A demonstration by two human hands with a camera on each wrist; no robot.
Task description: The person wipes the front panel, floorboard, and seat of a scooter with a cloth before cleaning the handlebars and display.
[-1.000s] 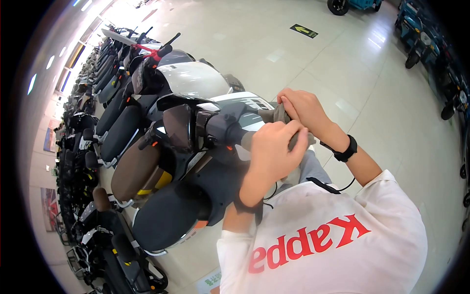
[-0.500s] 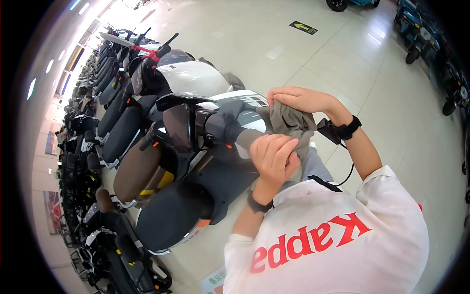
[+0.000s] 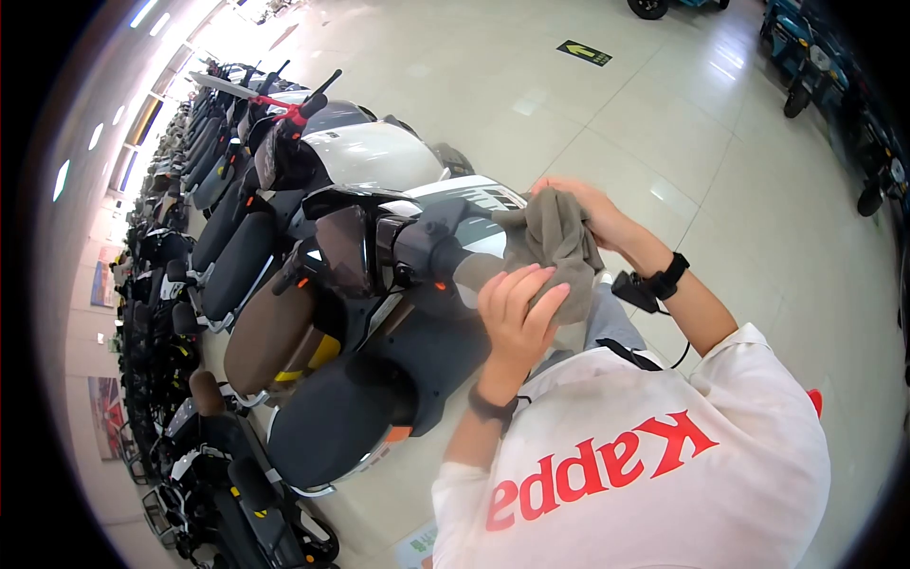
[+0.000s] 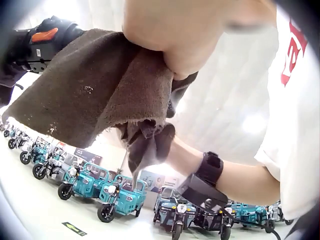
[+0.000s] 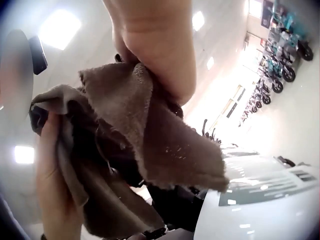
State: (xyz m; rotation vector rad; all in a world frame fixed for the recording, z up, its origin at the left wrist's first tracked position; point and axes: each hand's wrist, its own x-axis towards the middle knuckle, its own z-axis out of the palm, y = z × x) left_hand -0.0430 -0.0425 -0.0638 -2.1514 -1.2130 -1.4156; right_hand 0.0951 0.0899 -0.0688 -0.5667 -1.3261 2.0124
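A grey-brown cloth [image 3: 557,248] hangs bunched over the handlebar end of the nearest scooter [image 3: 431,248]. My left hand [image 3: 517,318] grips the cloth's near side, fingers bent over it. On the far side, my right hand [image 3: 590,213] holds the cloth, its fingertips partly hidden by folds. The left wrist view shows the cloth [image 4: 80,87] hanging below my left hand [image 4: 172,35], beside an orange switch [image 4: 45,35]. In the right wrist view, folds of cloth [image 5: 125,110] spread under my right hand [image 5: 160,55], with my left hand [image 5: 52,170] holding another part.
A long row of scooters stands at the left, with a black seat [image 3: 336,422] and a brown seat [image 3: 270,341] nearest. A white scooter front [image 3: 374,152] lies beyond. Blue-green vehicles [image 3: 815,71] line the right. A yellow arrow sign [image 3: 584,52] marks the tiled floor.
My right hand has shifted outward, behind the raised folds, and the cloth looks more spread out. The fingers of my left hand look straighter and more spread over it.
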